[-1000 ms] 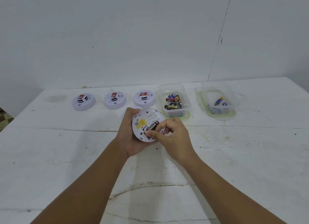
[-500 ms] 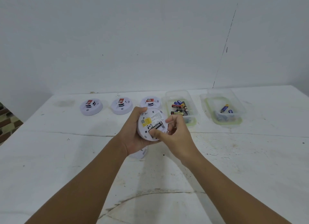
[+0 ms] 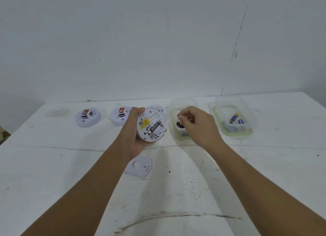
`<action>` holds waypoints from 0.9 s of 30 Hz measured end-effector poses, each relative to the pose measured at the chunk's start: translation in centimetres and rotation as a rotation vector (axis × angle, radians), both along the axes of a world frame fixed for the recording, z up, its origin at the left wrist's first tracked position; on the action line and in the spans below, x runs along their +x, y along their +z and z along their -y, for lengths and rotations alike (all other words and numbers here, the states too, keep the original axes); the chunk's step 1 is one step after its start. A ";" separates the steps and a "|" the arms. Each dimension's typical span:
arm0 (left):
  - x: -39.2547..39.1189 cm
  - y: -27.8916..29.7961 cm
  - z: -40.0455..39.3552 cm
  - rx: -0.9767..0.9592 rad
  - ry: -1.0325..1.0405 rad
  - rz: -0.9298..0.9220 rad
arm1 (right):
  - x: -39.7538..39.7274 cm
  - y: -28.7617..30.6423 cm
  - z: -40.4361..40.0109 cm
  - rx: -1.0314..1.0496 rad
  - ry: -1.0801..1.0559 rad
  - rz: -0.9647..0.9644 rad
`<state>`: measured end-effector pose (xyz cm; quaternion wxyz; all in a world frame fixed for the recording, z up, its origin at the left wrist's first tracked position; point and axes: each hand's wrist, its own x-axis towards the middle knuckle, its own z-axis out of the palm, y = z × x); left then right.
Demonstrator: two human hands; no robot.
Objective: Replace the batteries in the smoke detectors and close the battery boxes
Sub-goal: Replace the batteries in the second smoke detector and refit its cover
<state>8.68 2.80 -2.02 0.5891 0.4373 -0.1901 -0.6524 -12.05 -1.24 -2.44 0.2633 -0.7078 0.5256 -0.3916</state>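
We are holding the opened smoke detector (image 3: 151,124) in the left hand (image 3: 136,140), fingers wrapped round its rim, back face turned up toward us and raised above the white table (image 3: 53,165). Its battery bay is showing one battery (image 3: 155,126), long axis running diagonally from lower left to upper right, with an empty slot apparently beside it. Just to the right of the detector, the right hand (image 3: 197,124) is reaching into the near battery container (image 3: 174,110), fingertips curled; whether they are already pinching a cell we cannot tell. The right hand is therefore the nearer one to the supply, and the next cell will probably need aligning to that diagonal. Below the detector, the removed cover (image 3: 139,167) is lying flat on the table. To the detector's left, two more detectors (image 3: 87,118) are sitting dome up; a third is peeking out behind it. Farther right, a second container (image 3: 232,116) is holding a few batteries. The tabletop is scuffed and cracked, backed by a plain white wall.
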 end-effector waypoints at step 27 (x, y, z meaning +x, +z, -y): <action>-1.1 -2.1 4.5 0.033 -0.116 -0.045 | 1.1 -0.7 10.3 0.025 0.062 -1.032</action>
